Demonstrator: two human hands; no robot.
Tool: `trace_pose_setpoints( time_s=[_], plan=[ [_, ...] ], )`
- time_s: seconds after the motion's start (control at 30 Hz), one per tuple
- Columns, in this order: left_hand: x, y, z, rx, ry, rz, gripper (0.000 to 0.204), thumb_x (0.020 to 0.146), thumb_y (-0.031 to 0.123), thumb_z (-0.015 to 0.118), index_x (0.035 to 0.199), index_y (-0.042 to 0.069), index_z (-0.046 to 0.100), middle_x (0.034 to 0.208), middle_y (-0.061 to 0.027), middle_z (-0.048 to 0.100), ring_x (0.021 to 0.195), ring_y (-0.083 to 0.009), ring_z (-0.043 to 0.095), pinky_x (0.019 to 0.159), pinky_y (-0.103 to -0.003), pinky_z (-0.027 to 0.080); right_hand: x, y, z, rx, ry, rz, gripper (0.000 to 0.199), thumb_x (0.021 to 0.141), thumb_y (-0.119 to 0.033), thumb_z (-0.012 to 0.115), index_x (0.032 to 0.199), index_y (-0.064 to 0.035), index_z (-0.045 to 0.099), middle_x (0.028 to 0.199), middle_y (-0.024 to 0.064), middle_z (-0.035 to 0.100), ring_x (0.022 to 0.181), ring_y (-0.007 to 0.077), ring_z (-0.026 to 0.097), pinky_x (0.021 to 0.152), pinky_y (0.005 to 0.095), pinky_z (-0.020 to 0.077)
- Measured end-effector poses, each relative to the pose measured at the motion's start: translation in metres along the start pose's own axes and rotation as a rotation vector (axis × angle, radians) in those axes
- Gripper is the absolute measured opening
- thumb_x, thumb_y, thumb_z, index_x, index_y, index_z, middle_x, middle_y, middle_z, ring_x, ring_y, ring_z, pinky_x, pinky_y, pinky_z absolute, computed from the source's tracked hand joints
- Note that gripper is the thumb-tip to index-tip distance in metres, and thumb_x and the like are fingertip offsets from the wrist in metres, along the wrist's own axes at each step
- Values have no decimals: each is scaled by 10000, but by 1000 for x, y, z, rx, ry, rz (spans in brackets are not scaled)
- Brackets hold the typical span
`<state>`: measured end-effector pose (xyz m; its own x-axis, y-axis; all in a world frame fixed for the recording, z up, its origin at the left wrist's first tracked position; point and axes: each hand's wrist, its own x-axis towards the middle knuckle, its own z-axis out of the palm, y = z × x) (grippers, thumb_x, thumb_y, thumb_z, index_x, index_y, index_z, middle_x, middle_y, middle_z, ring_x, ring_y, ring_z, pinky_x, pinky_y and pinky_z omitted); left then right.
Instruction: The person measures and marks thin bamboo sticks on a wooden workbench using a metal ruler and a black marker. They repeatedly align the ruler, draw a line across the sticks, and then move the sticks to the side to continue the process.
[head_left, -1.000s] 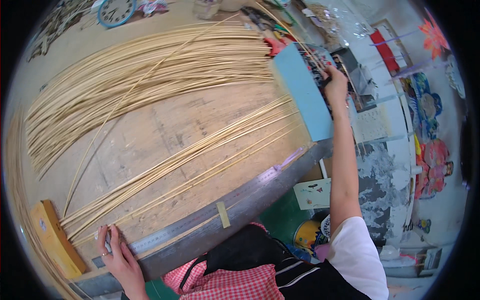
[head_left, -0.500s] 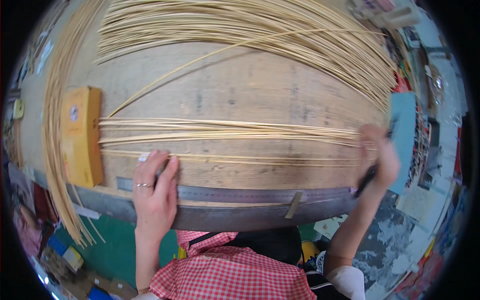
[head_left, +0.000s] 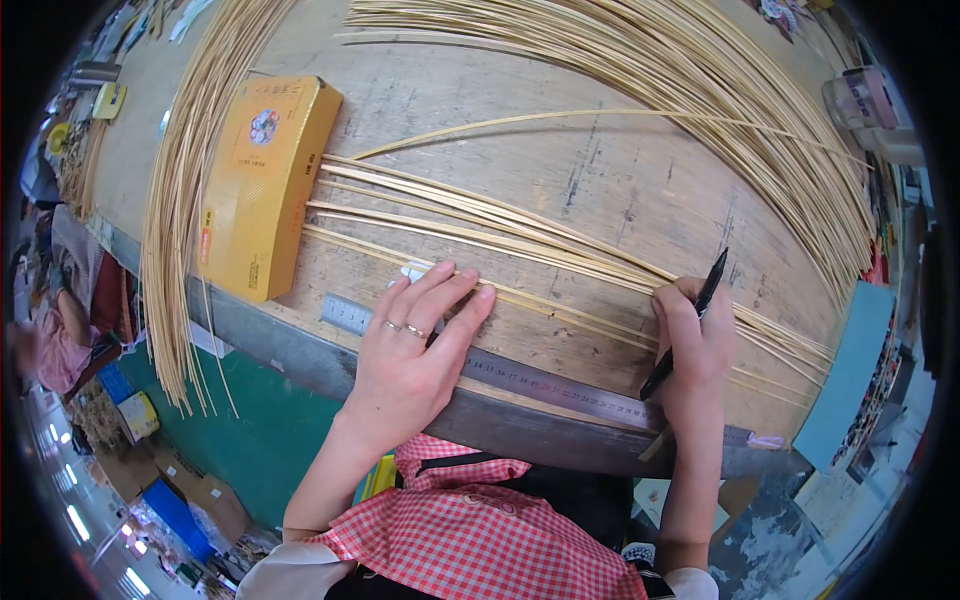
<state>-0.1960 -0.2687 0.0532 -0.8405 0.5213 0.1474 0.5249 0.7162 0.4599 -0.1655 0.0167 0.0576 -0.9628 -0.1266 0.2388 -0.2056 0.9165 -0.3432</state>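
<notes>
Thin pale bamboo strips (head_left: 560, 258) lie lengthwise across the wooden table in front of me. On the nearer strips rest the outstretched fingers of my left hand (head_left: 412, 345), with a small white piece (head_left: 414, 271) at the fingertips. Something dark shows under that palm, too hidden to name. My right hand (head_left: 695, 350) grips a black pen (head_left: 712, 284), tilted with its upper end pointing away from me. Its fingertips are bent down at the middle strips; whether they pinch any is hidden. A metal ruler (head_left: 550, 384) lies along the near edge, just below both hands.
A yellow box (head_left: 262, 190) stands at the strips' left ends, a blue-green block (head_left: 850, 370) at their right. A long strip bundle (head_left: 190, 220) hangs over the near edge. Another bundle (head_left: 640, 60) covers the far side, and one bowed strip (head_left: 500, 122) crosses the table.
My right hand, with the pen, has moved left along the strips, away from the blue-green block. The view has turned, so the table appears tilted. My left hand remains on the nearer strips.
</notes>
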Motion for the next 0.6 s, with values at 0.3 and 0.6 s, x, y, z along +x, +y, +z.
trace_pose_setpoints(
  time_s=[0.3, 0.6],
  plan=[
    [-1, -1, 0, -5, 1, -2, 530, 789, -18, 714, 1297, 125, 668, 1311, -82, 605, 1276, -321, 569, 1045, -514, 462, 2, 12, 1, -81, 71, -33, 307, 796, 4, 618, 1096, -36, 568, 1012, 160, 596, 893, 344, 579, 714, 428, 474],
    [-1, -1, -1, -1, -13, -7, 540, 784, -39, 713, 1295, 131, 674, 1336, -87, 594, 1268, -331, 573, 1058, -516, 450, 4, 1, -12, -62, -67, 0, 232, 821, -42, 627, 1046, -28, 578, 1008, 136, 596, 885, 319, 577, 729, 411, 469]
  ],
)
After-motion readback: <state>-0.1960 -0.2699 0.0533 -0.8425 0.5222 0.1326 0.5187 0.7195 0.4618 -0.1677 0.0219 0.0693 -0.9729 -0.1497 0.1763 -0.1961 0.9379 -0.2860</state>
